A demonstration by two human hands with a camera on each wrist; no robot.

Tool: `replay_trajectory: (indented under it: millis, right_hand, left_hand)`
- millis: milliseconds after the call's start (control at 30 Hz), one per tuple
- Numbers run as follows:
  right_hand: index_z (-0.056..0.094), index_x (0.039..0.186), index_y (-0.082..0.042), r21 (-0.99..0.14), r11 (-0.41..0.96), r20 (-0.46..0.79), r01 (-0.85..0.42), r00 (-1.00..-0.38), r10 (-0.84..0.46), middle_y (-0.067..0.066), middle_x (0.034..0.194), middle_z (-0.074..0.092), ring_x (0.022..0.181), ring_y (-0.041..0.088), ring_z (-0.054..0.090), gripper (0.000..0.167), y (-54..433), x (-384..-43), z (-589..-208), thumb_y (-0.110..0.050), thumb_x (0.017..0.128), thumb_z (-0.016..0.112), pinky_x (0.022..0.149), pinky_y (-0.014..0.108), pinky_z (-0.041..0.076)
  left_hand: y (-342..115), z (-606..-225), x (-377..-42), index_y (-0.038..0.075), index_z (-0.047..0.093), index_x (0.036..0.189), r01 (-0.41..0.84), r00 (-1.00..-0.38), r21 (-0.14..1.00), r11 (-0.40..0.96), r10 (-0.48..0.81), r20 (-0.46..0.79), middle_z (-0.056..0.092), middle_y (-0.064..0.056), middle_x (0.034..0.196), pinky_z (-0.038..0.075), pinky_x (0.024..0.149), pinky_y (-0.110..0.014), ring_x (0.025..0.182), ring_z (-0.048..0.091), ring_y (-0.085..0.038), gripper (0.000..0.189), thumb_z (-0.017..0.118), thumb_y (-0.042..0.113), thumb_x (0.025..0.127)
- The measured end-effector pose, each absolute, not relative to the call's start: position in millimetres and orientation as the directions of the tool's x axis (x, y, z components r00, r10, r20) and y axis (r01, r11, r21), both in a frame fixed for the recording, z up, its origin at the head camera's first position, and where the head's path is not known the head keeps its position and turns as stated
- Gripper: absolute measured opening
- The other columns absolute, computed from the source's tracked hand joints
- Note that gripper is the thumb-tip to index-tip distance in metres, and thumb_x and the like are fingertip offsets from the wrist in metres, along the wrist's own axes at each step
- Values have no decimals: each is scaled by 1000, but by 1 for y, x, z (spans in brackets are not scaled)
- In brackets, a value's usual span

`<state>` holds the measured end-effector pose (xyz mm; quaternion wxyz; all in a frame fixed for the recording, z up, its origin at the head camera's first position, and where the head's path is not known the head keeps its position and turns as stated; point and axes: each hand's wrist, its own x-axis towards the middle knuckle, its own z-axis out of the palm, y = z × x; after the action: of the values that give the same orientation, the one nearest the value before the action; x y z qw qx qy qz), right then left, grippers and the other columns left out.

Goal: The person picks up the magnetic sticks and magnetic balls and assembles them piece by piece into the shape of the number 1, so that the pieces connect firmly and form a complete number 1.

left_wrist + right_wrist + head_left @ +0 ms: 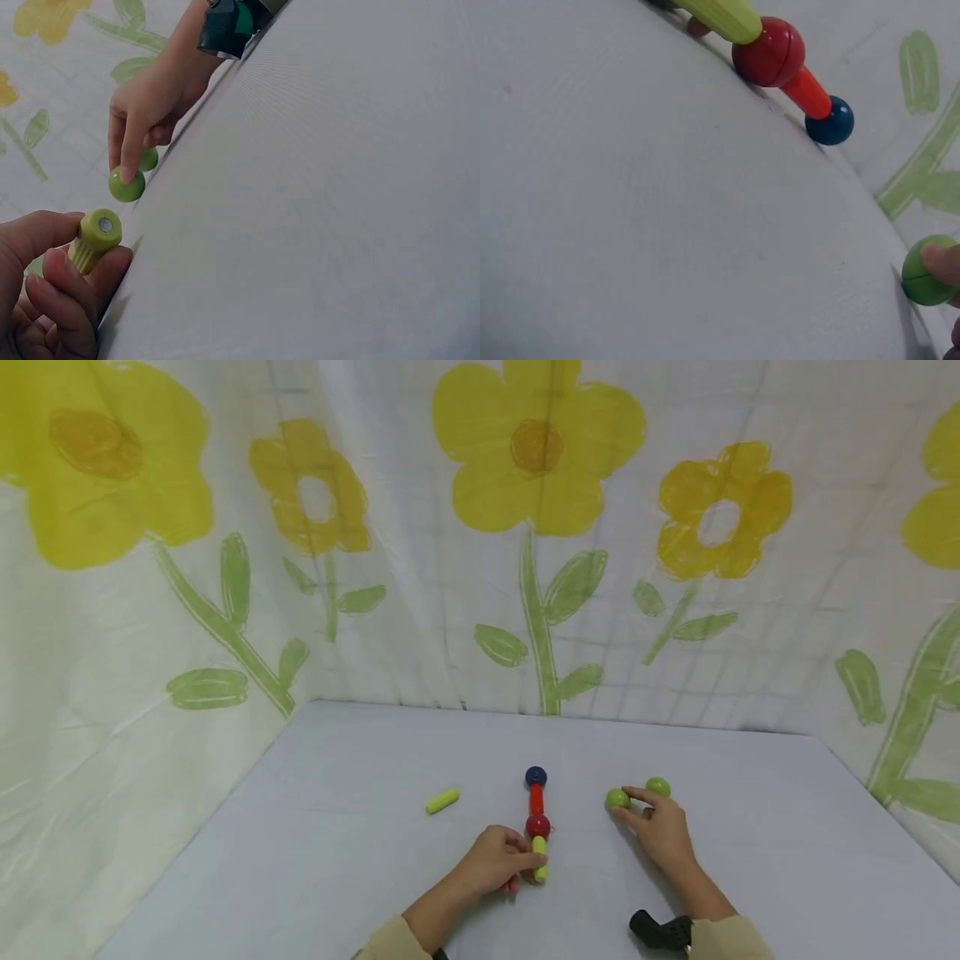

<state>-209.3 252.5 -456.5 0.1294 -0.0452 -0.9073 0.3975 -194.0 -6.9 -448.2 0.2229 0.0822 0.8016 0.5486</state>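
Note:
A line of toy pieces lies on the table: a blue ball (536, 776), a red-orange rod (536, 799), a red ball (537, 826) and a yellow-green rod (724, 16), touching end to end. My left hand (489, 862) pinches that yellow-green rod between thumb and fingers. Its near end, with a small silvery disc (105, 224), faces the left wrist camera. Off to the right, my right hand (663, 837) pinches a green ball (617, 799) between thumb and fingertips. A second green ball (658, 787) sits just behind that hand.
Another yellow-green rod (442, 801) lies left of the line. The pale table (300, 860) meets a white curtain (405, 635) with painted flowers at its back edge. A black wrist device (660, 931) is worn near the right sleeve.

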Motion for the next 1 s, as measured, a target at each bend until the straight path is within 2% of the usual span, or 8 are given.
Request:
replay_trajectory:
  millis: [300,600,700,767,833,1000]
  right_hand:
    - [63,116,0,-819,573,81,40,-980,183,-5,54,42,44,2,32,43,241,-200,-456,-19,79,74,42,19,29]
    - [65,114,-3,-857,508,-1,86,-986,166,-7,49,34,43,2,26,42,229,-175,-457,-19,77,75,40,17,25]
    - [66,112,-4,-856,509,-12,93,-987,161,0,61,55,44,2,27,41,224,-167,-457,-20,76,76,41,18,26]
    - [67,111,-5,-854,511,-19,96,-988,155,4,80,65,45,2,29,41,221,-163,-457,-21,75,77,41,18,26]
    - [68,110,-6,-851,515,-25,99,-989,148,6,100,67,46,3,30,40,219,-159,-457,-22,74,77,42,18,28]
    - [69,106,-8,-846,525,-42,95,-993,112,3,95,68,46,3,31,40,213,-152,-457,-26,72,79,42,18,28]
  left_hand:
    - [-8,-449,-194,8,65,86,-108,-889,916,386,375,-263,65,0,63,34,42,-15,40,44,-7,21,72,27,81]
    - [-6,-449,-194,7,63,86,-120,-891,921,372,369,-265,64,1,61,34,41,-15,40,44,-7,22,72,26,80]
    - [-5,-449,-194,7,63,86,-123,-893,920,372,364,-266,63,1,60,34,41,-15,41,44,-7,22,72,26,80]
    - [-6,-450,-194,7,63,86,-119,-895,921,371,362,-261,62,1,60,34,41,-15,40,43,-7,22,72,26,80]
    - [-6,-450,-194,7,63,86,-113,-896,923,367,364,-254,63,1,60,34,41,-15,40,43,-7,21,72,25,81]
    - [-6,-452,-194,8,63,85,-113,-898,926,361,362,-250,62,2,59,33,41,-15,40,43,-6,20,72,25,81]
